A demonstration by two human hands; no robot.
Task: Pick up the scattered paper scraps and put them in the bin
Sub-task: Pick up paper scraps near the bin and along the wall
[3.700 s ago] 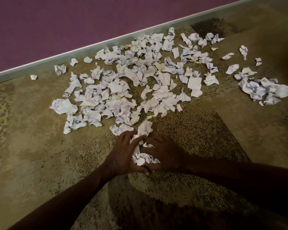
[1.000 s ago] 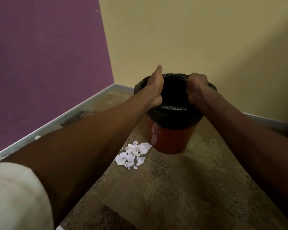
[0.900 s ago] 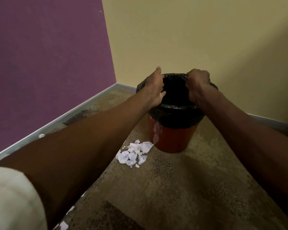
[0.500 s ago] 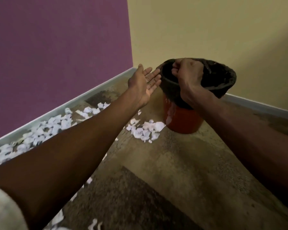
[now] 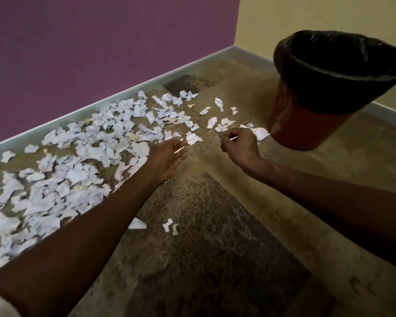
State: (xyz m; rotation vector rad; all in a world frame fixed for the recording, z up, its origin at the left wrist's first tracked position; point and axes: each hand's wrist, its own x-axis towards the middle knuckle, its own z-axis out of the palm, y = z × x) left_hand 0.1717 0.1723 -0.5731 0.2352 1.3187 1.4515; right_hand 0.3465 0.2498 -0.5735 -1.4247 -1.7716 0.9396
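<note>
White crumpled paper scraps (image 5: 82, 165), strewn on carpet (image 5: 215, 259)

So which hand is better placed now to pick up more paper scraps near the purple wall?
Probably the left hand: it reaches out beside the big spread of paper scraps by the wall. The right hand hangs nearer the bin.
</note>
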